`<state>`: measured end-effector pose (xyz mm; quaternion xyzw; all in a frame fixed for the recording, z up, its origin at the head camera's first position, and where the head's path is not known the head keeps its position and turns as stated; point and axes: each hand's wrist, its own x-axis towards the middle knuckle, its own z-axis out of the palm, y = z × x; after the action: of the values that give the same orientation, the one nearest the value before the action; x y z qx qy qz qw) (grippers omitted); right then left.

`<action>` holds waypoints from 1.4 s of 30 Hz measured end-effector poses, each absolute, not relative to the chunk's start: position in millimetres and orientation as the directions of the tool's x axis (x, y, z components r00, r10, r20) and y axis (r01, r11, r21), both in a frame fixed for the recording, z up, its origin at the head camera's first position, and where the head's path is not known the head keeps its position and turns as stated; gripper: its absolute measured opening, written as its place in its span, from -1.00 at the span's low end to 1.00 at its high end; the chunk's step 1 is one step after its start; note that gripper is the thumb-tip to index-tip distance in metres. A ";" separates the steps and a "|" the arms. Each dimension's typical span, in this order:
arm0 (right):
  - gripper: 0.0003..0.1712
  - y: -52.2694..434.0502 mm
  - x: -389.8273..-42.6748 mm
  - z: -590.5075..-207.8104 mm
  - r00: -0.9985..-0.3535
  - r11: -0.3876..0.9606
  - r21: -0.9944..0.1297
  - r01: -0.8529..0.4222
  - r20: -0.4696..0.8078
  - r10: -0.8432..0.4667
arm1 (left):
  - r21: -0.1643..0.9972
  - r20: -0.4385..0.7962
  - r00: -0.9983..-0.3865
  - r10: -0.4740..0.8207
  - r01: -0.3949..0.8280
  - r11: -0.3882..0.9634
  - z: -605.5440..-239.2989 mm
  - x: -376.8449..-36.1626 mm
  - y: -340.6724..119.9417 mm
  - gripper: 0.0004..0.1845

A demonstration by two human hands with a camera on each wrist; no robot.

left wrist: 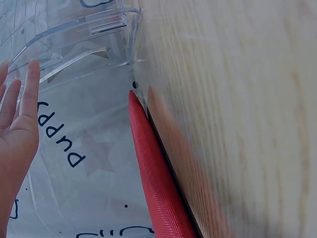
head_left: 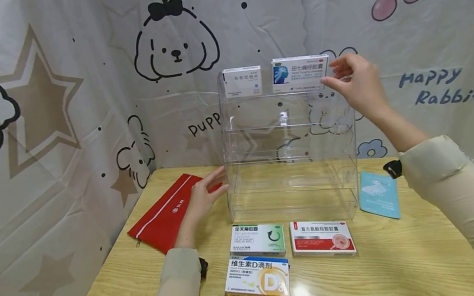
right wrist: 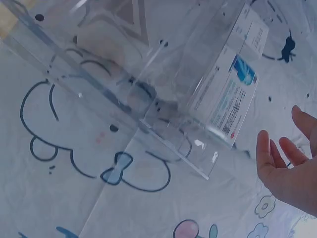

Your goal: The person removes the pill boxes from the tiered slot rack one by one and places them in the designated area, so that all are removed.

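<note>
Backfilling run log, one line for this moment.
right hand: beside blue-picture box, not touching; left hand: beside rack, contact unclear; rack top: blue-picture box, white box; table: green box, red box, D3 box

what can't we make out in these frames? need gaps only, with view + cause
- Red pouch, head view: partly behind the left hand; contents hidden by its fabric.
- Left hand, left wrist view: cut off by the left edge.
- Right hand, right wrist view: cut off by the right edge.
- Vitamin D box, head view: finest print too small.
- Teal sachet, head view: lower lettering too small.
</note>
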<state>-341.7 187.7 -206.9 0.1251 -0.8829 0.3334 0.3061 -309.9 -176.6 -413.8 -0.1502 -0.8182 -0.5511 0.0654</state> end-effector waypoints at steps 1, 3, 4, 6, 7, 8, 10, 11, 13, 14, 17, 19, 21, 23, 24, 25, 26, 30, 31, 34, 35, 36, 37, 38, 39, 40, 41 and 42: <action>-0.50 189.0 -345.8 -203.5 -0.779 0.754 -0.507 -0.417 0.626 -0.010 | 0.881 0.274 -0.946 0.175 0.320 0.349 -413.9 -310.2 -176.5 -0.38; -0.48 191.5 -353.8 -197.6 -0.783 0.766 -0.500 -0.404 0.622 -0.006 | 0.878 0.277 -0.944 0.177 0.324 0.353 -414.1 -310.3 -176.4 -0.38; -0.47 192.9 -357.8 -195.1 -0.783 0.775 -0.491 -0.398 0.622 -0.009 | 0.877 0.279 -0.944 0.176 0.325 0.353 -414.0 -310.3 -176.3 -0.38; -0.46 195.1 -365.5 -191.2 -0.792 0.793 -0.472 -0.385 0.610 -0.022 | 0.879 0.278 -0.945 0.172 0.322 0.352 -413.8 -310.1 -176.2 -0.38; -0.45 196.1 -369.1 -189.8 -0.797 0.803 -0.458 -0.380 0.603 -0.033 | 0.880 0.275 -0.946 0.169 0.319 0.353 -413.5 -310.0 -176.0 -0.38; -0.45 197.2 -372.6 -188.8 -0.801 0.811 -0.446 -0.378 0.596 -0.045 | 0.881 0.273 -0.947 0.168 0.317 0.352 -413.4 -309.8 -175.9 -0.38; -0.44 198.5 -379.3 -187.6 -0.810 0.830 -0.418 -0.369 0.582 -0.067 | 0.884 0.271 -0.948 0.167 0.314 0.348 -413.7 -310.1 -175.7 -0.38; -0.44 198.8 -382.4 -187.3 -0.813 0.838 -0.405 -0.366 0.577 -0.077 | 0.884 0.270 -0.948 0.168 0.313 0.346 -414.0 -310.1 -175.8 -0.38; -0.44 198.6 -388.4 -186.1 -0.821 0.846 -0.390 -0.363 0.564 -0.093 | 0.885 0.272 -0.947 0.170 0.316 0.343 -414.6 -310.3 -175.9 -0.38; -0.44 198.3 -391.4 -185.3 -0.827 0.849 -0.388 -0.359 0.555 -0.096 | 0.884 0.274 -0.946 0.171 0.318 0.343 -415.1 -310.4 -176.2 -0.38; -0.42 197.1 -399.6 -182.7 -0.845 0.858 -0.383 -0.343 0.525 -0.103 | 0.883 0.275 -0.946 0.173 0.319 0.345 -415.8 -310.5 -176.8 -0.38; -0.41 196.6 -403.8 -181.1 -0.860 0.869 -0.374 -0.323 0.500 -0.104 | 0.885 0.272 -0.946 0.174 0.317 0.342 -415.8 -310.3 -176.8 -0.38; -0.42 196.1 -407.0 -180.6 -0.873 0.879 -0.363 -0.309 0.475 -0.111 | 0.886 0.272 -0.947 0.174 0.317 0.338 -415.7 -309.9 -176.9 -0.38; -0.44 196.0 -409.1 -180.5 -0.887 0.885 -0.358 -0.299 0.447 -0.119 | 0.888 0.273 -0.946 0.174 0.317 0.333 -415.5 -309.5 -176.7 -0.38; -0.45 195.8 -409.6 -180.4 -0.892 0.885 -0.359 -0.296 0.435 -0.121 | 0.889 0.271 -0.947 0.172 0.315 0.331 -415.3 -309.1 -176.6 -0.38; -0.46 195.9 -410.3 -180.5 -0.895 0.885 -0.359 -0.297 0.429 -0.126 | 0.890 0.270 -0.948 0.171 0.313 0.332 -415.0 -308.9 -176.4 -0.38; -0.48 195.8 -410.8 -180.8 -0.897 0.883 -0.362 -0.298 0.424 -0.128 | 0.889 0.268 -0.949 0.169 0.311 0.336 -414.7 -308.9 -176.1 -0.38; -0.52 194.6 -411.7 -180.8 -0.887 0.874 -0.375 -0.310 0.444 -0.124 | 0.888 0.261 -0.952 0.162 0.303 0.345 -412.9 -308.4 -174.1 -0.39; -0.54 194.3 -412.2 -180.8 -0.883 0.872 -0.377 -0.313 0.453 -0.121 | 0.888 0.258 -0.953 0.161 0.300 0.349 -412.3 -308.4 -173.6 -0.38; -0.57 193.4 -413.3 -180.6 -0.876 0.862 -0.395 -0.317 0.471 -0.106 | 0.889 0.252 -0.954 0.162 0.294 0.350 -410.8 -307.9 -172.5 -0.39; -0.57 193.4 -413.8 -180.7 -0.874 0.861 -0.399 -0.317 0.474 -0.102 | 0.890 0.251 -0.954 0.161 0.293 0.349 -410.6 -307.9 -172.4 -0.39; -0.57 193.5 -414.2 -180.9 -0.875 0.858 -0.406 -0.315 0.474 -0.097 | 0.889 0.253 -0.954 0.162 0.295 0.350 -410.6 -307.9 -172.4 -0.39; -0.57 193.8 -414.7 -181.0 -0.876 0.855 -0.414 -0.314 0.473 -0.093 | 0.889 0.254 -0.954 0.162 0.296 0.349 -410.7 -308.0 -172.6 -0.39; -0.57 193.9 -414.9 -181.2 -0.878 0.850 -0.425 -0.312 0.470 -0.088 | 0.889 0.255 -0.953 0.162 0.297 0.348 -411.1 -308.0 -172.9 -0.39; -0.57 194.0 -415.1 -181.3 -0.879 0.846 -0.432 -0.312 0.469 -0.084 | 0.888 0.257 -0.953 0.161 0.299 0.349 -411.5 -308.2 -173.3 -0.39; -0.57 193.9 -415.3 -181.4 -0.880 0.842 -0.439 -0.312 0.469 -0.082 | 0.888 0.259 -0.953 0.160 0.300 0.349 -412.3 -308.5 -173.8 -0.39; -0.57 193.7 -415.4 -181.5 -0.878 0.839 -0.443 -0.316 0.472 -0.081 | 0.887 0.259 -0.953 0.159 0.300 0.351 -412.9 -308.6 -174.3 -0.39; -0.56 193.6 -415.6 -181.7 -0.876 0.837 -0.445 -0.320 0.476 -0.081 | 0.886 0.260 -0.952 0.159 0.301 0.353 -413.6 -308.8 -174.7 -0.39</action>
<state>-415.6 193.6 -181.7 0.1075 -0.9315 0.2648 0.2251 -308.8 -174.7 -413.6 -0.1401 -0.8199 -0.5514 0.0643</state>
